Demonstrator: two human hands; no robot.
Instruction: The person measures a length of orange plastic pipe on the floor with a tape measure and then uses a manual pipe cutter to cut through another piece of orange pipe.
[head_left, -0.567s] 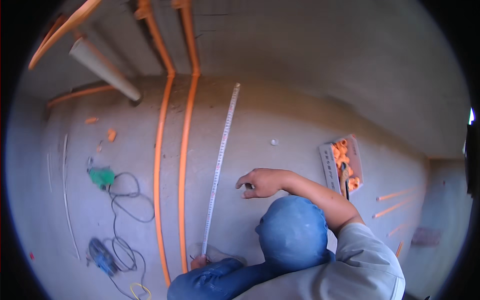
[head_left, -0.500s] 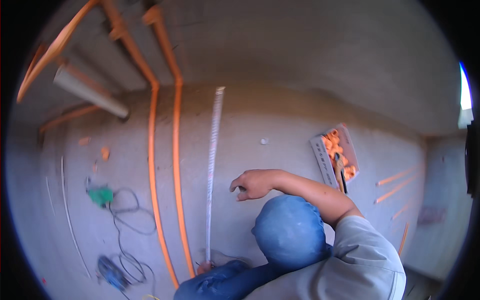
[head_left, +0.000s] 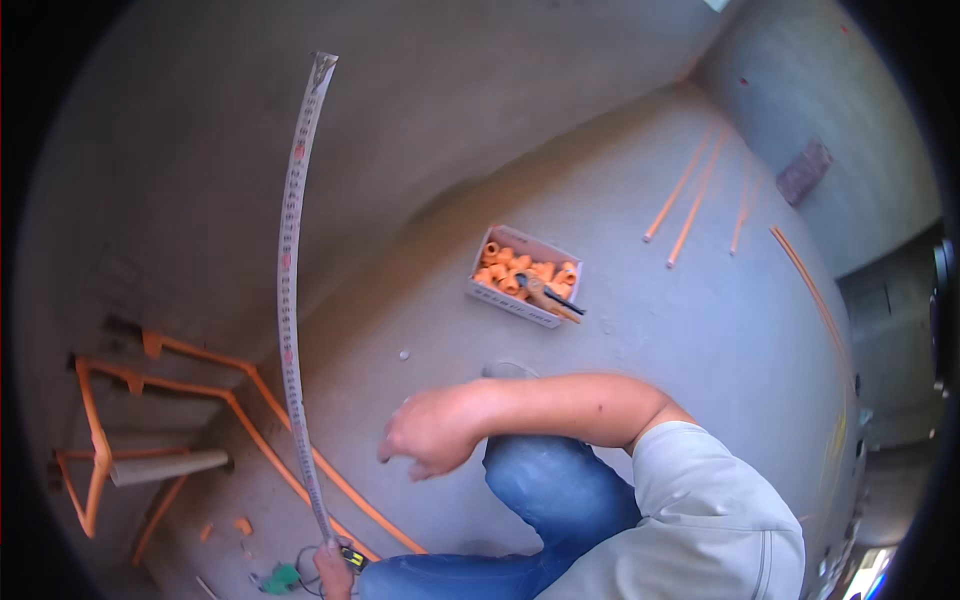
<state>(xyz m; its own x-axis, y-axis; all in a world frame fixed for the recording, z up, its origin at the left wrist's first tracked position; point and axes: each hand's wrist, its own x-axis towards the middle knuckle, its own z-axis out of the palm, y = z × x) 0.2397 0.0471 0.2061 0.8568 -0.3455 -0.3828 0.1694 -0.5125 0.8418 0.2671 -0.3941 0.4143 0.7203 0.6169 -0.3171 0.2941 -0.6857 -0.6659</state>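
Low at the left, my left hand is closed on a tape measure with a black and yellow case, partly cut off by my knee. From it the long white tape blade rises in a slight curve, its metal-hooked end high in front of the grey wall. My right hand hangs in the air before my bent knee, somewhat blurred, its fingers loosely bent and apart with nothing in them. Past that hand, a carton on the floor holds several orange pipe fittings and a dark-jawed hand tool.
Orange pipes run along the floor and up the left wall, near a grey pipe. Loose orange pipes lie at the far right. A green tool with a cable sits by my left hand.
My view has swung to the right. The tape blade now stands up higher against the wall, and its case has come into sight at my left hand. My right hand stays empty.
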